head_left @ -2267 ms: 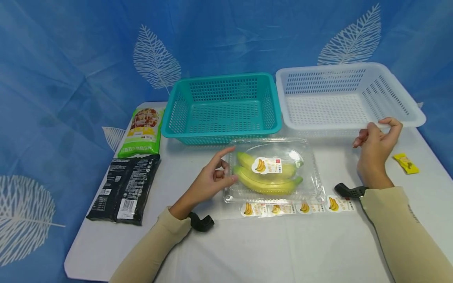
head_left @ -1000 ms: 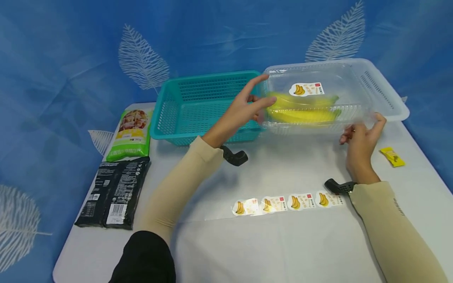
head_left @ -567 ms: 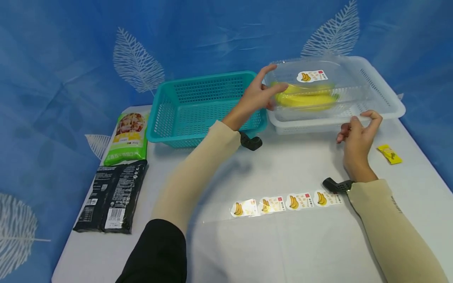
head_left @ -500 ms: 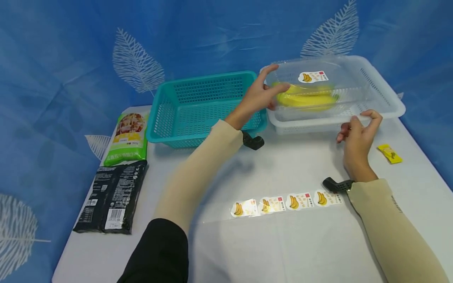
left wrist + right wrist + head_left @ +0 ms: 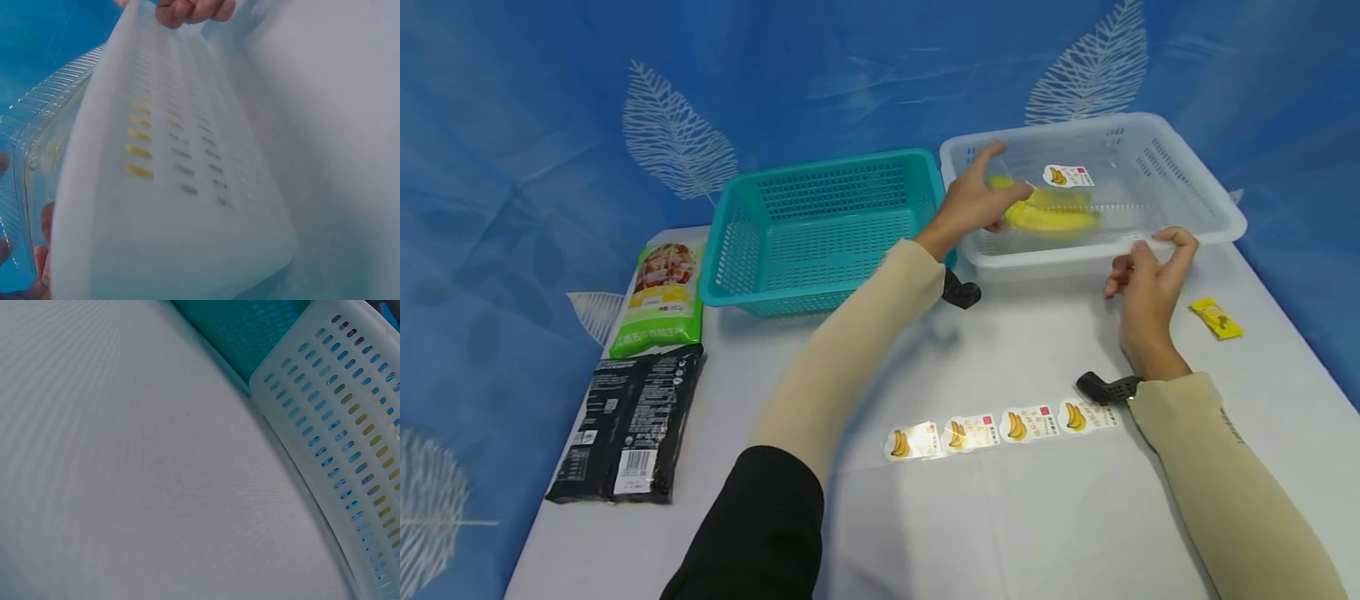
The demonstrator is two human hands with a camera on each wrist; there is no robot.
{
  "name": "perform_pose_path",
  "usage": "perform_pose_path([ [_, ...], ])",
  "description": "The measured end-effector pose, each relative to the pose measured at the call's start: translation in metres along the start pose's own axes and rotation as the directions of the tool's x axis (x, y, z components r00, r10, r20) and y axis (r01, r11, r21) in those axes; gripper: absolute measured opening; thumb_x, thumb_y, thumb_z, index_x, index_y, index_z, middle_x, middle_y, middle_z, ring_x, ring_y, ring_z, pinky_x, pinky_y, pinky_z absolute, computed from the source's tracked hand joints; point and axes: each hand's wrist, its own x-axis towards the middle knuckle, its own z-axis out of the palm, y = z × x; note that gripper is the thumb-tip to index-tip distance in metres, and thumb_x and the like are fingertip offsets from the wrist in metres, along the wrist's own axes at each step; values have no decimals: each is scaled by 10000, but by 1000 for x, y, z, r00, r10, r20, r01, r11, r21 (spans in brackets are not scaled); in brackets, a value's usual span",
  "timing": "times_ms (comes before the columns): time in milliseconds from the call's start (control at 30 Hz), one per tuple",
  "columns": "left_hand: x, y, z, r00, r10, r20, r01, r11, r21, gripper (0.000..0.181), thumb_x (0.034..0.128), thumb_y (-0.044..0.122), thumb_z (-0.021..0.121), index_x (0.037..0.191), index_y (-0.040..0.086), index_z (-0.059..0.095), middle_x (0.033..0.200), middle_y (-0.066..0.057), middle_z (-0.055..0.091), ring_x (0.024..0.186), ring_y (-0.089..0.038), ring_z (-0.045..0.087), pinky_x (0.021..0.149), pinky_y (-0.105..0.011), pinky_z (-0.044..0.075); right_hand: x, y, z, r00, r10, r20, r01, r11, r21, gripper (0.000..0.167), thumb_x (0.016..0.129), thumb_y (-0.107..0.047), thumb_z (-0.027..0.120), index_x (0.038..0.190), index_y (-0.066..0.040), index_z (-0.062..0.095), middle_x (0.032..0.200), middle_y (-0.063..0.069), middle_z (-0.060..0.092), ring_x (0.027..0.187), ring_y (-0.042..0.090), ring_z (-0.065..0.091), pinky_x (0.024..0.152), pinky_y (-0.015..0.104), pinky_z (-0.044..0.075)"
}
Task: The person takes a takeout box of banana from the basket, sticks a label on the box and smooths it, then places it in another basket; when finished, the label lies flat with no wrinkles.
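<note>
In the head view, a clear plastic box [image 5: 1112, 205] with yellow bananas [image 5: 1051, 218] inside and a banana label [image 5: 1069, 176] on its lid is down in the white basket [image 5: 1197, 225]. My left hand [image 5: 973, 203] holds the left end of this box, thumb and index finger spread along it. At the basket's front rim, my right hand [image 5: 1152, 292] pinches the edge. The left wrist view has the ribbed box edge [image 5: 25, 140] beyond the basket wall [image 5: 144, 237], and the right hand's curled fingers [image 5: 195, 10] at the rim. The right wrist view shows the basket's slotted side [image 5: 337, 425], no hand.
A teal basket [image 5: 827, 293] adjoins the white one on the left. Further left lie a green food bag [image 5: 661, 300] and a black packet [image 5: 627, 429]. A strip of banana stickers [image 5: 1000, 429] lies in front, and a small yellow sachet [image 5: 1216, 318] lies to the right.
My left hand has carried the box of bananas from the table, off the sticker strip, back and right, and lowered it into the white basket. My right hand has stayed at the rim.
</note>
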Motion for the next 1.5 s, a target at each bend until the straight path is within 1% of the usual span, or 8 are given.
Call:
perform_pose_path([
  [167,6,1,5,999,-29,20,29,999,17,734,976,427,679,1567,489,249,1088,14,670,561,-178,550,696,-308,576,0,1,2,1000,-2,10,2,1000,-10,215,1078,-207,511,1239,-228,371,793,118,491,526,178,455,475,207,448],
  [367,12,4,14,998,-65,21,63,993,101,740,995,421,650,1580,495,203,725,-20,523,487,-174,427,577,-317,510,0,2,1,999,-31,27,31,1000,2,204,1078,-200,505,1231,-219,372,789,127,484,521,187,454,470,206,444],
  [800,22,11,29,993,-108,36,79,878,472,797,1038,313,504,1632,410,-19,608,-2,425,428,-133,342,460,-269,391,2,-1,-1,998,-50,21,51,999,-10,197,1083,-206,492,1238,-218,371,796,126,483,531,188,451,472,203,442],
  [933,16,8,31,999,-52,9,40,855,517,768,1043,266,529,1654,334,69,1107,-9,666,667,-101,512,629,-251,455,1,-1,0,999,-48,20,48,999,2,199,1081,-200,503,1234,-212,376,784,125,484,524,179,459,464,204,437],
  [1033,9,3,32,1000,-3,-13,9,824,567,729,1049,276,545,1657,284,144,1562,42,439,1052,-116,566,858,-268,467,-1,1,0,999,-40,31,40,999,-1,197,1081,-195,502,1229,-208,373,779,129,483,528,180,466,464,206,439],
  [1233,-22,2,36,979,204,26,-154,638,754,623,1063,279,499,1631,171,266,1593,-121,352,947,-154,647,776,-265,543,-3,3,0,999,-25,38,26,999,-41,206,1085,-216,493,1247,-227,367,801,123,492,547,174,471,478,199,446],
  [1400,-78,4,43,882,428,200,-385,409,827,558,1042,291,512,1569,138,409,1592,-170,379,1021,-231,680,735,-298,569,-2,3,-1,999,-41,35,43,998,-42,201,1083,-213,491,1240,-226,366,799,123,496,540,170,470,468,197,439],
  [1500,-113,-3,41,826,481,294,-489,350,799,529,1035,331,539,1529,150,481,1551,-136,456,1248,-257,595,938,-348,530,0,2,-1,998,-55,34,56,998,-23,190,1080,-202,491,1226,-215,371,769,122,492,514,170,463,453,202,431],
])
